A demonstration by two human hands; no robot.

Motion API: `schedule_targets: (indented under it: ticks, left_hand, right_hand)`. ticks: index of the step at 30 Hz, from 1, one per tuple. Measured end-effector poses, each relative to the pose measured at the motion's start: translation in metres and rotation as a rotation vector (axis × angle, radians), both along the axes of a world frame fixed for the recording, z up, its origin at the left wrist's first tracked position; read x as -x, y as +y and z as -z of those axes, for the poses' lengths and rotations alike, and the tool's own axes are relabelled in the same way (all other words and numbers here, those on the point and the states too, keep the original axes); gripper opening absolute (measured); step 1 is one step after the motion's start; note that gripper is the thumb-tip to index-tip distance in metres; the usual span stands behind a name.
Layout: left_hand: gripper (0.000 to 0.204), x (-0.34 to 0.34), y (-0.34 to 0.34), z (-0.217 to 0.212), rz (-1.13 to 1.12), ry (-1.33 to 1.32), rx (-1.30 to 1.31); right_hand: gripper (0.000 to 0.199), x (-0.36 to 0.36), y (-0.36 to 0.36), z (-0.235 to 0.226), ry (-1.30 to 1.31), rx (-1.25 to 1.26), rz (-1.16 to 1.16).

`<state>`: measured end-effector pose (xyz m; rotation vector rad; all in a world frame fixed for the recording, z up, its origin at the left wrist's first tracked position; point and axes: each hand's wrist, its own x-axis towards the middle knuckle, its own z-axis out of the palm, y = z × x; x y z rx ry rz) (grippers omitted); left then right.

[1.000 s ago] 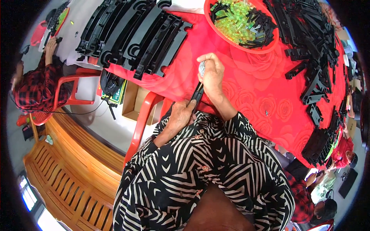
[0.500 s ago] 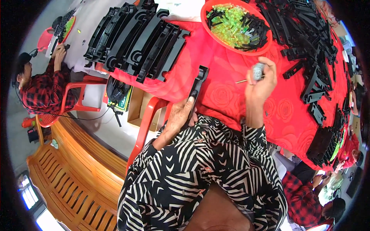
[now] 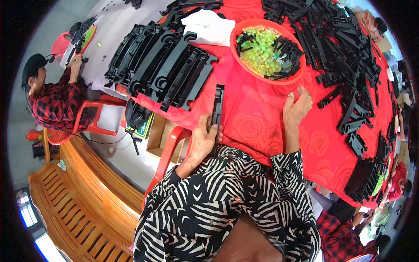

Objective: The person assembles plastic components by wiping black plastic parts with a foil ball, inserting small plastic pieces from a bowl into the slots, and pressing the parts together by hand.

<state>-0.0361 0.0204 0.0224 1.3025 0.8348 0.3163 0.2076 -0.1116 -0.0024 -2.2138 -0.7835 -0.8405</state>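
My left hand (image 3: 201, 143) is closed around a long, narrow black plastic part (image 3: 218, 105), which stands nearly upright at the table's near edge. My right hand (image 3: 297, 111) is raised over the red tablecloth (image 3: 255, 124), thumb and fingers apart, and no object shows in it. Just beyond its fingertips stands a red basin (image 3: 271, 82) of small yellow-green translucent pieces (image 3: 260, 51) and small black pieces (image 3: 290, 54).
Long black plastic parts (image 3: 163, 65) lie in a row at the left. A heap of black parts (image 3: 334, 48) covers the table's right. A white cloth or bag (image 3: 208, 27) lies beside the basin. Near my left arm are a red chair (image 3: 174, 136) and wooden bench (image 3: 83, 192). A co-worker (image 3: 56, 96) sits at left.
The grey-handled tool with a thin shaft has left my right hand and no longer shows. That hand's fingers have opened. The black part in my left hand now stands more upright.
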Motion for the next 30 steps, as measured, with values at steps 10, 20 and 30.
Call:
schedule_targets:
  ticks: [10, 20, 30]
  left_hand:
    - [0.045, -0.011, -0.001, -0.008, 0.107, 0.075, -0.674]
    - [0.040, -0.027, -0.004, -0.029, 0.402, 0.056, -0.659]
    - [0.034, -0.033, -0.017, -0.039, 0.531, 0.015, -0.719]
  right_hand:
    - [0.018, 0.068, 0.018, 0.012, 0.269, -0.167, -0.453]
    - [0.047, 0.070, 0.070, -0.009, 1.598, -1.066, -0.678]
    - [0.053, 0.070, 0.071, -0.023, 1.761, -1.109, -0.920]
